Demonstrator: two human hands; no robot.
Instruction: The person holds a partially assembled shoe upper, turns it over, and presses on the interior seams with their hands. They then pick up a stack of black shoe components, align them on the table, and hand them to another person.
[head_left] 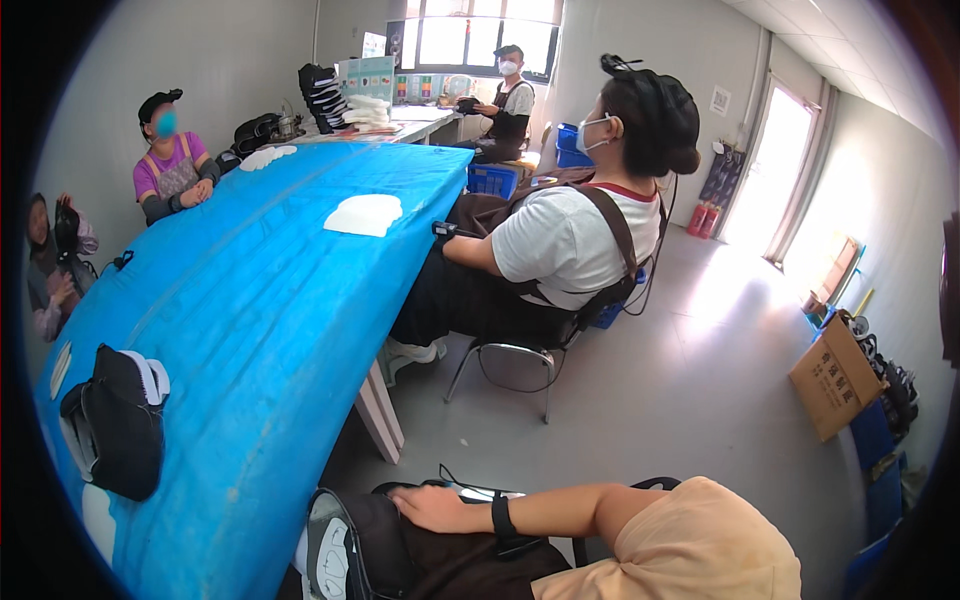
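Observation:
My right hand (437,508) reaches in from the lower right with a black strap on its wrist. Its fingers curl over the upper edge of a black, bag-like padded piece (382,541) on my lap. A white patterned panel (331,563) shows on that piece's left side, inside a dark border. The hand covers part of the edge, so the fingertips are only partly visible. My left hand is out of the picture. Across the blue-covered table (240,400), at the left, lies a similar black padded item (125,430) with white layered pieces (150,375) at its top.
White flat pieces (364,214) lie farther along the table. A person in a white shirt (560,240) sits on a chair at its right side. Others sit on the left and by the window. Along the right wall stand a cardboard box (835,380) and fire extinguishers (703,221).

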